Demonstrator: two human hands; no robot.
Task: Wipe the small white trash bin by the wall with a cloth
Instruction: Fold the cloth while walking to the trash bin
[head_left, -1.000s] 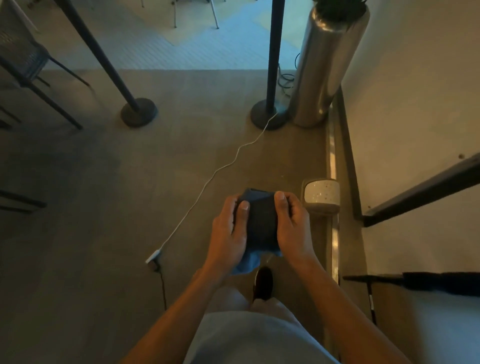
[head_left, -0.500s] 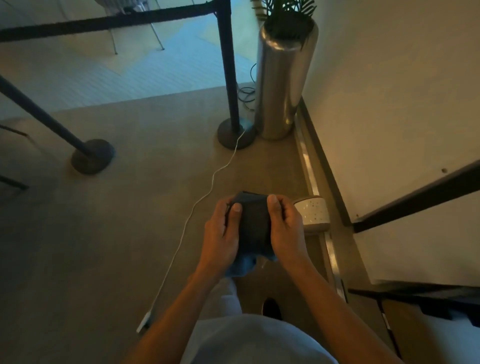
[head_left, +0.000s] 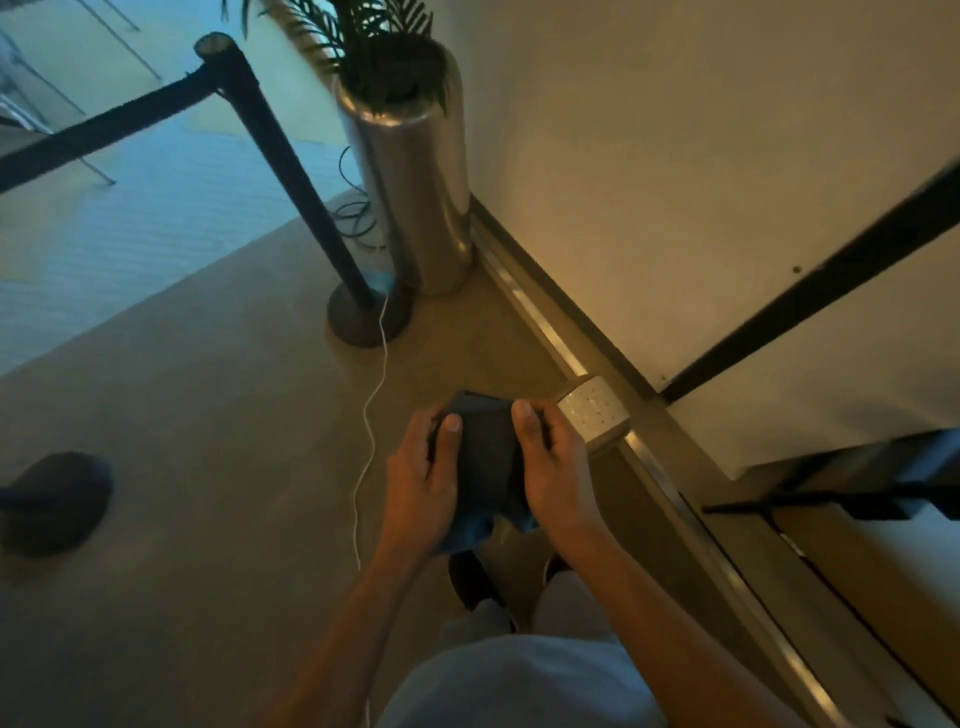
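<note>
A dark blue folded cloth (head_left: 485, 457) is held in front of me at waist height. My left hand (head_left: 421, 488) grips its left edge with the thumb on top. My right hand (head_left: 553, 467) grips its right edge the same way. The small white trash bin (head_left: 592, 413), with a speckled top, stands on the floor against the wall's metal baseboard, just right of and beyond my right hand. Neither the cloth nor my hands touch the bin.
A tall steel planter (head_left: 415, 192) with a palm stands by the wall further ahead. A black barrier post (head_left: 311, 208) with a round base is beside it. A white cable (head_left: 371, 415) trails across the floor. Another post base (head_left: 54, 499) sits at left.
The view has swung left and tilted, bringing the planter and post closer. My hands keep the same hold on the cloth, and the bin stays just right of them.
</note>
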